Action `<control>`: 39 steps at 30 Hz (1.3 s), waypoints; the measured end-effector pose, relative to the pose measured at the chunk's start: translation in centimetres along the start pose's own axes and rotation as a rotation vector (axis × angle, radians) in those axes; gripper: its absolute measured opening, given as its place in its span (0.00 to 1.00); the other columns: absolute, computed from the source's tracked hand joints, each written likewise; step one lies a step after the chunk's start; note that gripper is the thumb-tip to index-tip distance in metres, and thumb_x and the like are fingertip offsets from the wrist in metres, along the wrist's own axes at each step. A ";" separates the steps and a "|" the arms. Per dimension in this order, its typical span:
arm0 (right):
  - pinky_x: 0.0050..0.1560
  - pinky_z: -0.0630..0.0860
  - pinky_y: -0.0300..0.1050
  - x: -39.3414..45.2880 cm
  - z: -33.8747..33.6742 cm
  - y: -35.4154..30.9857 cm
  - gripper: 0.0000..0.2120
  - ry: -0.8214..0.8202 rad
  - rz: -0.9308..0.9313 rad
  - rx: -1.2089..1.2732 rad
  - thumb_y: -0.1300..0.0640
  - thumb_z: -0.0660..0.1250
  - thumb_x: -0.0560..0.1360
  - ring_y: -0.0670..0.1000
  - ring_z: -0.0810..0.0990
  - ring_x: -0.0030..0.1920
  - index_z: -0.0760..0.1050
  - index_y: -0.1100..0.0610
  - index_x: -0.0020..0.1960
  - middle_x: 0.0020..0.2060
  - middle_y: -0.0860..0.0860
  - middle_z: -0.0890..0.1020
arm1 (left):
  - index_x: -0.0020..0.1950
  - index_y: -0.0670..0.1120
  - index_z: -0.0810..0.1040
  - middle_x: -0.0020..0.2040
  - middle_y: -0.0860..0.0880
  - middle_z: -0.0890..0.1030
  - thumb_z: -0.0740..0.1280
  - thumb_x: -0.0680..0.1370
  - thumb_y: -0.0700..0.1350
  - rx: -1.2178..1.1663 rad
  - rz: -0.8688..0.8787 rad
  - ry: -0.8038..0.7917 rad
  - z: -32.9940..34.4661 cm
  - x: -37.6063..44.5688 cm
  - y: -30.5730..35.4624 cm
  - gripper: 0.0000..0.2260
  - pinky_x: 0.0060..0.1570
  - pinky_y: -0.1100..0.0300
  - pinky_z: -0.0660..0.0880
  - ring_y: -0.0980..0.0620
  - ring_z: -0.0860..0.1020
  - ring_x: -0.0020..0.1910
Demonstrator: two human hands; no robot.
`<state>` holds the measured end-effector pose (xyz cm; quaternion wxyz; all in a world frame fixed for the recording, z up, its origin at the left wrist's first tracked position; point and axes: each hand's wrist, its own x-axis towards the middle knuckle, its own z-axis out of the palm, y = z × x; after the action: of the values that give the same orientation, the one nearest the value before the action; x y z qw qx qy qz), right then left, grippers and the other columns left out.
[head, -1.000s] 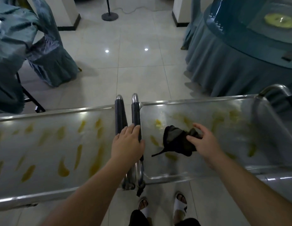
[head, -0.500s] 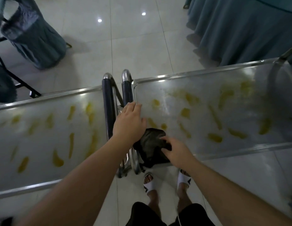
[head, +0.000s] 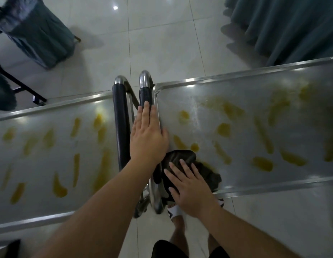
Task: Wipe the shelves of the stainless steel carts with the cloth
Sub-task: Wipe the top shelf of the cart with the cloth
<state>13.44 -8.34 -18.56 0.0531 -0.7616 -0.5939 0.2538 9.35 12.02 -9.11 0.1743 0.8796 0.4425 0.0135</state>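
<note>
Pressing the cloth [head: 189, 165] flat under my right hand [head: 191, 190], fingers extended, at the near left corner of the right cart shelf [head: 255, 175]. Left hand [head: 148, 138] rests flat on its handle [head: 145, 95]. Yellow smears [head: 262, 163] cover both shelves; wiping has barely begun.

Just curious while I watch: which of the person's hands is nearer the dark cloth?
The right hand: it lies flat on the dark cloth, pressing it onto the right cart's shelf. The left hand rests on the cart's handle, just beside the cloth.
</note>
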 end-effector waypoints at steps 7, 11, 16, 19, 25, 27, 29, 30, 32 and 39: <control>0.79 0.54 0.70 1.0 1.7 1.6 0.28 0.067 -0.078 -0.158 0.40 0.56 0.85 0.56 0.51 0.85 0.58 0.42 0.84 0.84 0.43 0.59 | 0.87 0.46 0.39 0.86 0.49 0.35 0.46 0.86 0.58 0.036 -0.053 0.062 1.5 -0.3 0.9 0.33 0.82 0.51 0.36 0.53 0.31 0.83; 0.78 0.56 0.71 4.7 1.0 2.3 0.29 0.137 -0.035 -0.127 0.41 0.56 0.84 0.55 0.50 0.85 0.58 0.43 0.84 0.84 0.42 0.56 | 0.87 0.45 0.42 0.87 0.49 0.38 0.46 0.87 0.59 0.018 -0.033 0.096 1.8 -0.5 0.9 0.32 0.82 0.52 0.37 0.54 0.34 0.84; 0.81 0.52 0.66 12.5 -2.2 3.6 0.37 0.166 -0.020 -0.117 0.40 0.56 0.83 0.55 0.50 0.85 0.41 0.47 0.86 0.85 0.45 0.49 | 0.87 0.45 0.43 0.87 0.50 0.37 0.45 0.86 0.57 0.003 -0.055 0.089 1.4 -0.1 1.5 0.32 0.80 0.59 0.31 0.56 0.33 0.83; 0.82 0.48 0.64 17.8 -4.6 5.2 0.32 0.135 0.002 -0.154 0.38 0.50 0.84 0.52 0.47 0.85 0.47 0.44 0.86 0.85 0.43 0.52 | 0.87 0.44 0.43 0.87 0.48 0.38 0.46 0.87 0.55 0.031 -0.047 0.078 1.4 -0.2 1.6 0.31 0.80 0.59 0.31 0.54 0.34 0.84; 0.82 0.46 0.65 27.4 -10.3 9.0 0.31 0.118 -0.012 -0.166 0.38 0.48 0.82 0.55 0.48 0.85 0.52 0.39 0.84 0.85 0.45 0.54 | 0.87 0.42 0.45 0.87 0.45 0.41 0.45 0.86 0.56 0.067 -0.046 0.074 1.4 -0.2 1.5 0.33 0.82 0.56 0.35 0.52 0.36 0.85; 0.82 0.45 0.66 28.8 -11.4 9.9 0.31 0.107 -0.035 -0.180 0.37 0.47 0.81 0.55 0.48 0.85 0.52 0.38 0.84 0.85 0.45 0.53 | 0.87 0.42 0.45 0.87 0.45 0.41 0.46 0.85 0.56 0.077 -0.050 0.077 1.4 -0.2 1.5 0.33 0.82 0.56 0.35 0.51 0.36 0.85; 0.82 0.47 0.65 28.7 -11.6 10.0 0.31 0.127 -0.042 -0.187 0.37 0.46 0.82 0.55 0.49 0.85 0.54 0.39 0.84 0.85 0.45 0.55 | 0.87 0.41 0.46 0.87 0.44 0.43 0.47 0.86 0.56 0.074 -0.050 0.092 1.5 -0.2 1.5 0.33 0.83 0.55 0.36 0.50 0.38 0.85; 0.82 0.48 0.64 28.1 -11.5 9.9 0.31 0.137 -0.034 -0.175 0.37 0.47 0.82 0.54 0.50 0.85 0.55 0.40 0.84 0.85 0.45 0.56 | 0.87 0.41 0.47 0.87 0.44 0.43 0.47 0.86 0.56 0.076 -0.047 0.098 1.5 -0.2 1.5 0.32 0.83 0.55 0.37 0.50 0.38 0.86; 0.82 0.49 0.63 25.6 -10.9 9.4 0.31 0.147 -0.015 -0.150 0.39 0.49 0.82 0.53 0.52 0.85 0.56 0.42 0.84 0.84 0.44 0.58 | 0.87 0.41 0.46 0.87 0.44 0.43 0.48 0.86 0.55 0.083 -0.036 0.090 1.6 -0.2 1.4 0.32 0.84 0.53 0.39 0.50 0.38 0.86; 0.80 0.57 0.66 7.2 -3.0 7.9 0.30 0.148 -0.115 -0.148 0.42 0.59 0.82 0.54 0.58 0.84 0.62 0.44 0.83 0.82 0.44 0.63 | 0.87 0.41 0.45 0.87 0.44 0.42 0.47 0.87 0.56 0.084 -0.033 0.077 1.7 -0.1 1.2 0.32 0.84 0.52 0.39 0.50 0.37 0.85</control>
<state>22.93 -3.27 -21.27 0.0548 -0.7446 -0.6484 0.1489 10.51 10.83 -10.28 0.1204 0.8775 0.4635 0.0261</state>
